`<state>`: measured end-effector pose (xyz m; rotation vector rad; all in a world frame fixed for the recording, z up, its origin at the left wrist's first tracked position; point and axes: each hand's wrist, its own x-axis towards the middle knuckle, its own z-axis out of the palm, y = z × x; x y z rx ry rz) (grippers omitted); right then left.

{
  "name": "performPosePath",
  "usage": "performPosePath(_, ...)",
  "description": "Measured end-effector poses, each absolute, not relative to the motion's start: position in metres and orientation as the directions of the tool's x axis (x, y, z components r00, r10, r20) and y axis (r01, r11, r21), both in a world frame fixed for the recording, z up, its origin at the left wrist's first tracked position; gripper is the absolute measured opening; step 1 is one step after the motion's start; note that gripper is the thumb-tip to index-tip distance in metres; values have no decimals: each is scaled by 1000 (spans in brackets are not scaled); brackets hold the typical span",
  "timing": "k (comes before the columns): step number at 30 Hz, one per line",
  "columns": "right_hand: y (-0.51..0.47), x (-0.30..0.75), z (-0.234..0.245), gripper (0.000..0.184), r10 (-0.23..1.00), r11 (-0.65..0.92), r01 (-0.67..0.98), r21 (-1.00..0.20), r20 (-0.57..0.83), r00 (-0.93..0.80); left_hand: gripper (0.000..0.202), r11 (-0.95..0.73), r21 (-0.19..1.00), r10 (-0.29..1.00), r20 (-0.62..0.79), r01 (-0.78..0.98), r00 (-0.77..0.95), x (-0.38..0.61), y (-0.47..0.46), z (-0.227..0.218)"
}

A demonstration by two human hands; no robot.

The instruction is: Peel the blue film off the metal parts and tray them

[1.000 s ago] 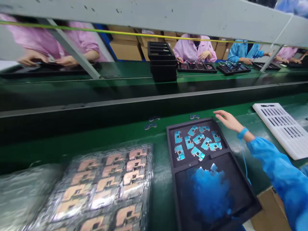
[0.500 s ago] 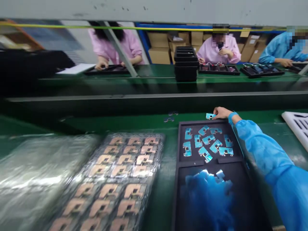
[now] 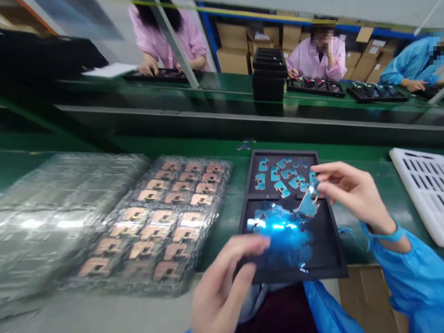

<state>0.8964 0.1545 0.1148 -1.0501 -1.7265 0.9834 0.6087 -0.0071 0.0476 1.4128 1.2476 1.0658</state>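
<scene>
My right hand (image 3: 354,194) pinches a blue-filmed metal bracket (image 3: 308,206) between thumb and fingers, tilted above the middle of a black foam tray (image 3: 294,275). Several similar brackets (image 3: 279,173) lie scattered in the tray's far compartment. A shiny blue heap of film or brackets (image 3: 277,233) fills the near compartment, its exact contents blurred. My left hand (image 3: 225,277) is blurred, with its fingers apart and nothing in them, over the tray's near left corner.
Plastic-wrapped sheets of copper-coloured parts (image 3: 173,217) lie left of the tray on the green belt (image 3: 236,148). A white slotted tray (image 3: 423,185) sits at right. Across the line, co-workers handle black trays beside a stack of black trays (image 3: 268,74).
My right hand has come back from the tray's far rim with the bracket now pinched in it. My left hand has entered view, and the whole scene has shifted upward.
</scene>
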Motion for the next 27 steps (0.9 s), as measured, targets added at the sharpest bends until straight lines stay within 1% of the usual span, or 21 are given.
performPosePath(1, 133, 885, 114, 25, 927, 301, 223, -927, 229, -298, 40, -63, 994, 997, 67, 90, -36, 620, 8, 54)
performPosePath(2, 116, 875, 110, 21, 926, 275, 209, -938, 200, -320, 43, -47, 999, 998, 48, 23, -33, 631, 22, 59)
performPosePath(4, 96, 860, 97, 15, 922, 265, 199, -943, 188, -338, 31, -16, 996, 1000, 16, -84, -3, 652, 42, 62)
performPosePath(5, 91, 854, 89, 13, 919, 271, 193, -943, 194, -343, 24, -4, 993, 1000, 4, -117, -4, 660, 48, 61)
performPosePath(7, 84, 846, 74, 13, 915, 259, 159, -953, 189, -355, 11, -13, 989, 996, 0, -146, -87, 669, 52, 56)
performPosePath(9, 80, 841, 62, 16, 930, 207, 117, -971, 158, -331, 6, -34, 990, 984, 9, -137, -179, 672, 49, 48)
performPosePath(11, 75, 837, 53, 18, 958, 150, 97, -984, 121, -260, 8, -55, 990, 972, 24, -127, -233, 673, 44, 41)
performPosePath(14, 71, 832, 43, 17, 978, 140, 95, -986, 123, -166, 7, -81, 987, 956, 39, -135, -292, 675, 40, 34)
performPosePath(15, 70, 830, 41, 17, 980, 147, 93, -985, 132, -149, 6, -76, 987, 957, 33, -142, -289, 676, 39, 32)
performPosePath(16, 69, 829, 38, 16, 981, 154, 89, -984, 142, -129, 8, -64, 987, 962, 21, -150, -274, 677, 38, 30)
performPosePath(19, 68, 826, 31, 15, 985, 164, 65, -984, 159, -73, 23, -40, 985, 972, -1, -169, -236, 680, 35, 24)
performPosePath(23, 68, 822, 23, 18, 988, 151, 26, -988, 150, -35, 24, -68, 987, 952, 22, -142, -304, 682, 35, 16)
performPosePath(27, 69, 820, 19, 22, 984, 175, 80, -981, 176, 8, 26, -6, 980, 967, -45, -200, -252, 682, 35, 13)
